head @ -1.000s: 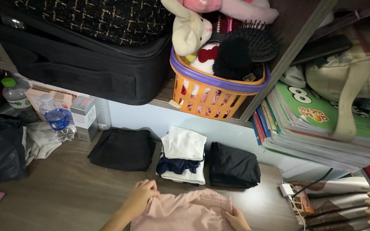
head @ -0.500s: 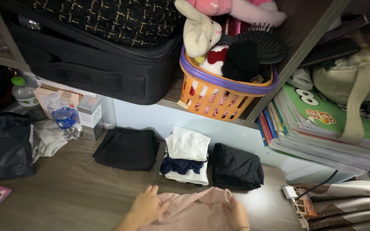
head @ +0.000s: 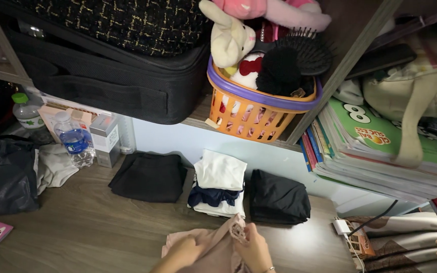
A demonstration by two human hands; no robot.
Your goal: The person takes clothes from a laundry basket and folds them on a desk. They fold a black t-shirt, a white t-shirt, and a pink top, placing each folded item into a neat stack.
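Note:
A pale pink garment (head: 213, 245) lies on the wooden floor at the bottom middle of the head view. My left hand (head: 180, 253) grips its left part. My right hand (head: 253, 247) pinches a raised fold of the same garment near its top edge. Just beyond my hands sit three folded stacks in a row: a black one (head: 149, 177) on the left, a white and navy pile (head: 218, 184) in the middle, and another black one (head: 278, 197) on the right.
A shelf above holds a black suitcase (head: 107, 76) and an orange basket (head: 256, 114) with plush toys and a hairbrush. Books (head: 375, 151) are stacked at right. Plastic bottles (head: 74, 144), a small box and a black bag (head: 3, 177) stand at left.
My hands came together and lifted a fold of the pink garment, which lay flat before. The view shifted slightly down and right.

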